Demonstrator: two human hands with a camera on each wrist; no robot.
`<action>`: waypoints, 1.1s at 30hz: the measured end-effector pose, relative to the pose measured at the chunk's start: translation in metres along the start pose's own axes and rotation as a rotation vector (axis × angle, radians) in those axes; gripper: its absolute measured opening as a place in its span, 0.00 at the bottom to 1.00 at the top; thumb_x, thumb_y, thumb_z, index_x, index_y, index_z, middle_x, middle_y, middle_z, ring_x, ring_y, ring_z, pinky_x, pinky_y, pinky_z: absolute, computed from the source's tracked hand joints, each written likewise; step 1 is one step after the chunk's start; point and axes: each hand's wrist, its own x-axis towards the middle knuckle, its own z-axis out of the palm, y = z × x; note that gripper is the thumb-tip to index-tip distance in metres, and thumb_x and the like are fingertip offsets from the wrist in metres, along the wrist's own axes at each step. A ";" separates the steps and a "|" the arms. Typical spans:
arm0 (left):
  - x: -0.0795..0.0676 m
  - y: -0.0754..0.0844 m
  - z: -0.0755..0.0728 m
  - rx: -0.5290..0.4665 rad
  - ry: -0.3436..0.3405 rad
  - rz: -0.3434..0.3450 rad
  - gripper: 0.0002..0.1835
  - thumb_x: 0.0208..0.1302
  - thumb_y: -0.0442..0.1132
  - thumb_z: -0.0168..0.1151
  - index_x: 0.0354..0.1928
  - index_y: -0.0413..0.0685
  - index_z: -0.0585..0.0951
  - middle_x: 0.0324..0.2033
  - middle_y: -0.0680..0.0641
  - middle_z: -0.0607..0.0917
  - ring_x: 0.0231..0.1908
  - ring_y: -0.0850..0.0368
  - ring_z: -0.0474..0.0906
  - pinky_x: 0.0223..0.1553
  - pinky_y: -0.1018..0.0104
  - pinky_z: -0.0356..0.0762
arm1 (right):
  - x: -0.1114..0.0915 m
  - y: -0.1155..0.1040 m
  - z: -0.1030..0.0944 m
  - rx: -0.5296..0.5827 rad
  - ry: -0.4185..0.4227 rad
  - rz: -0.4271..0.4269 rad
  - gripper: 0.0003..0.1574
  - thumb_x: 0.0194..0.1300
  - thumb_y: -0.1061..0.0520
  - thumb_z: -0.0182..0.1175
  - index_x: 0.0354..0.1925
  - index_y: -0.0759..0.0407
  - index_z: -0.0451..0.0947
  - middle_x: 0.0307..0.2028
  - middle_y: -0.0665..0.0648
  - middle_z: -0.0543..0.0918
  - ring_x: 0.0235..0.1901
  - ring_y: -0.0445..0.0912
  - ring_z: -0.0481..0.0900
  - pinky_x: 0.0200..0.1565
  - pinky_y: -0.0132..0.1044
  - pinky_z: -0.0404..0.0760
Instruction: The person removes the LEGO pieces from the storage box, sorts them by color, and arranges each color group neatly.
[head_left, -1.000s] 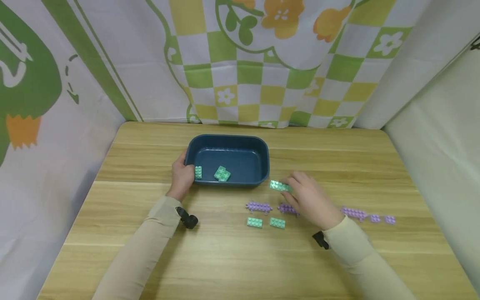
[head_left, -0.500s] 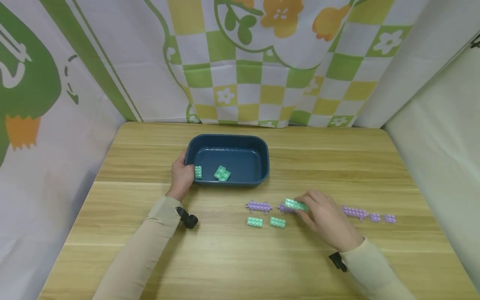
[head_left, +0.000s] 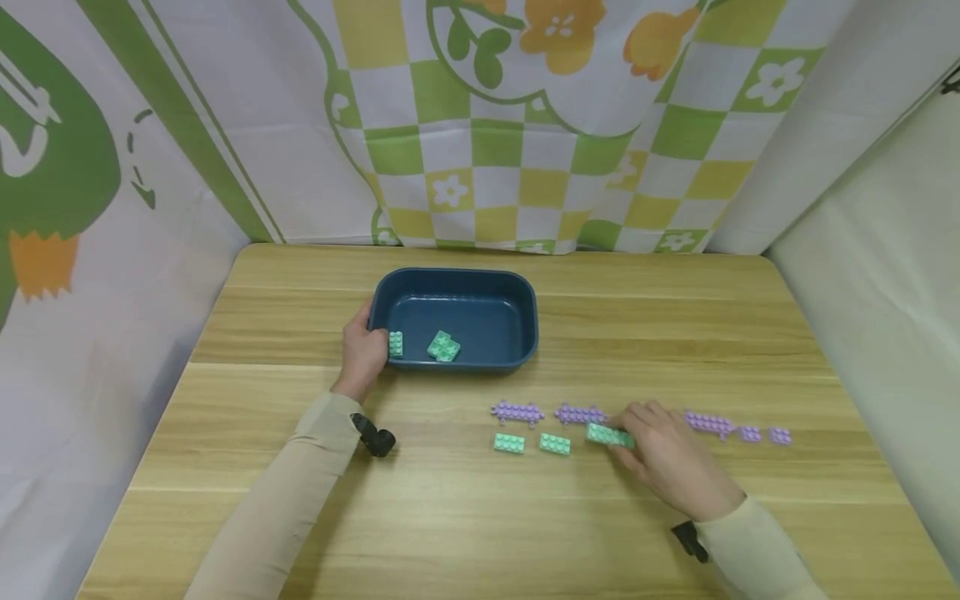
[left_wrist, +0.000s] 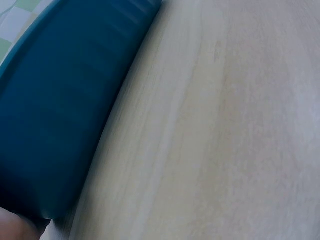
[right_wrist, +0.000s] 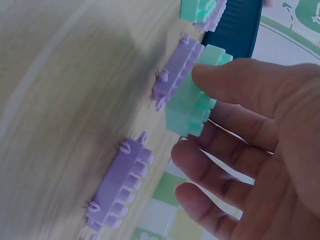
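Observation:
My left hand (head_left: pixel 363 353) grips the left end of a dark blue bin (head_left: pixel 528 333), with the bin's side wall (left_wrist: pixel 60 110) filling much of the left wrist view. Inside lie a mint green toy brick (head_left: pixel 396 344) by the thumb and a small cluster of green bricks (head_left: pixel 444 347). My right hand (head_left: pixel 667 454) pinches another green brick (right_wrist: pixel 187 102) between thumb and fingers, low over the table, right of two green bricks, one (head_left: pixel 510 443) left of the other (head_left: pixel 555 444). Whether the pinched brick touches the table I cannot tell.
Behind the green bricks runs a row of purple pieces: two studded bases with side pegs, left (head_left: pixel 517 412) and middle (head_left: pixel 579 414), then a longer one (head_left: pixel 708 423) and two small bricks (head_left: pixel 765 435) at right. My right hand covers part of this row. A patterned curtain (head_left: pixel 525 150) hangs behind.
My right hand has moved right and toward me with the green brick, from beside the bin to the right end of the green brick row. My left hand has stayed on the bin.

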 end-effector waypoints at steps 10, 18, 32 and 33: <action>-0.002 0.002 -0.001 -0.009 -0.012 -0.008 0.38 0.55 0.21 0.41 0.72 0.43 0.62 0.71 0.45 0.64 0.70 0.55 0.54 0.70 0.61 0.53 | -0.001 -0.002 0.006 -0.005 -0.037 0.017 0.24 0.50 0.56 0.73 0.46 0.63 0.81 0.39 0.55 0.83 0.40 0.48 0.78 0.43 0.48 0.81; -0.001 0.000 -0.001 0.002 -0.004 -0.010 0.39 0.54 0.22 0.42 0.73 0.45 0.62 0.71 0.46 0.64 0.70 0.55 0.54 0.70 0.62 0.53 | 0.000 -0.004 0.012 -0.007 -0.043 0.009 0.24 0.51 0.55 0.73 0.46 0.63 0.81 0.42 0.56 0.83 0.42 0.50 0.78 0.44 0.49 0.81; 0.001 -0.001 0.000 0.003 -0.003 -0.002 0.38 0.55 0.22 0.42 0.72 0.44 0.62 0.71 0.46 0.64 0.70 0.55 0.55 0.70 0.62 0.53 | -0.001 -0.002 0.018 -0.026 -0.047 0.003 0.24 0.50 0.56 0.73 0.46 0.63 0.81 0.42 0.57 0.82 0.41 0.50 0.78 0.43 0.48 0.82; 0.001 -0.001 0.000 0.004 -0.004 -0.002 0.38 0.55 0.22 0.42 0.72 0.44 0.62 0.71 0.46 0.64 0.70 0.55 0.55 0.70 0.62 0.53 | -0.001 -0.002 0.019 -0.028 -0.046 0.003 0.24 0.50 0.56 0.73 0.46 0.63 0.81 0.42 0.57 0.82 0.41 0.50 0.78 0.43 0.48 0.82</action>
